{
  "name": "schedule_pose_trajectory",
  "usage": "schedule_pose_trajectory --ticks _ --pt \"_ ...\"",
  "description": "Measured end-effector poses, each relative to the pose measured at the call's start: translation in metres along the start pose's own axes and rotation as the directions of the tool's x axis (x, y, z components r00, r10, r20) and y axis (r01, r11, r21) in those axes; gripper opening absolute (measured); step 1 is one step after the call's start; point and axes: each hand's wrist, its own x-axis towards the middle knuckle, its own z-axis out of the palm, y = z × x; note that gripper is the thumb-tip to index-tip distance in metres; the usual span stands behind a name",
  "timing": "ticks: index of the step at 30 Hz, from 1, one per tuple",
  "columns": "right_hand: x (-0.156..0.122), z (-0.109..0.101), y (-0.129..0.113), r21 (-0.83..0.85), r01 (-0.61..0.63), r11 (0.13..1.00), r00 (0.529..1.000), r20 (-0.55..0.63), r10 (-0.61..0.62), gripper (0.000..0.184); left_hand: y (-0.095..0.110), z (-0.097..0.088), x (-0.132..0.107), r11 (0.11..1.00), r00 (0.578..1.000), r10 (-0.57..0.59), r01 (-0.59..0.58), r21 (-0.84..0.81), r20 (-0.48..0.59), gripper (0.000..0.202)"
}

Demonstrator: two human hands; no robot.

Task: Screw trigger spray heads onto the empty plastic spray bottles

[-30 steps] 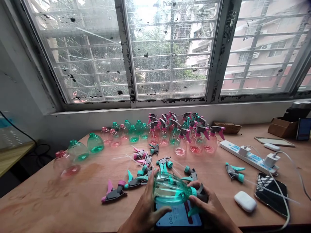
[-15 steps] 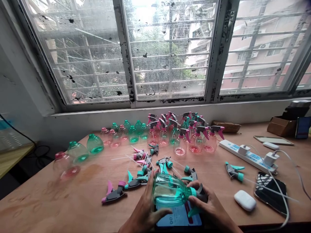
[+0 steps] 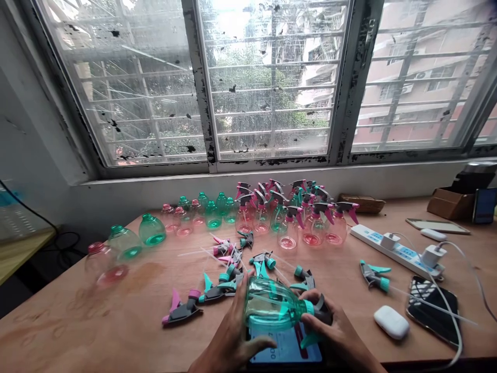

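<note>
- Bottle, lower centre, lies sideways in my left hand, probably for steadiness.
- My right hand grips its spray head, perhaps for control.

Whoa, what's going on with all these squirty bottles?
A person is holding a green bottle tipped on its side. The left hand cups its body, and the right hand holds the turquoise collar of its spray head. I can't tell whether it's tight. Other spray heads lie loose on the table. Bottles without tops stand farther left, and bottles with tops stand grouped near the window.
</note>
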Motion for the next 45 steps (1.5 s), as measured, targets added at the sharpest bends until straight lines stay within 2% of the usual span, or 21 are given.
schedule_pose_trajectory --ticks 3,9,14,18,25,31,38,45 --pt "0.000 -0.003 0.000 -0.017 0.010 1.000 1.000 0.001 -0.010 0.037 0.003 -0.003 0.000 1.000 1.000 0.003 -0.003 -0.008 0.015 0.110" --pt "0.001 -0.002 0.001 0.014 0.023 1.000 0.999 -0.032 -0.023 0.037 -0.004 0.000 0.001 0.999 1.000 -0.008 0.008 -0.034 0.010 0.094" --pt "0.001 -0.001 0.001 0.022 0.006 1.000 1.000 -0.018 -0.006 0.039 -0.001 -0.002 -0.001 0.999 0.999 -0.031 0.032 -0.012 0.022 0.112" --pt "0.002 -0.002 0.000 0.011 -0.008 1.000 1.000 0.007 0.008 0.039 -0.001 -0.003 0.000 1.000 1.000 -0.006 0.006 0.007 0.019 0.108" --pt "0.002 -0.005 0.004 0.007 0.005 1.000 1.000 -0.020 -0.005 0.038 -0.006 0.001 0.002 1.000 1.000 0.011 -0.012 -0.014 -0.012 0.099" --pt "0.002 -0.006 0.004 0.019 0.007 1.000 1.000 0.028 -0.007 0.036 -0.005 0.000 0.001 1.000 1.000 0.000 0.000 0.004 -0.010 0.119" --pt "0.002 -0.005 0.003 -0.001 -0.001 1.000 1.000 0.016 0.001 0.035 -0.012 0.005 0.000 0.997 0.999 0.009 -0.011 -0.070 -0.030 0.087" --pt "0.002 -0.004 0.003 0.013 -0.012 1.000 1.000 0.023 0.012 0.036 -0.008 0.002 0.000 0.997 1.000 -0.023 0.025 -0.070 0.020 0.117"
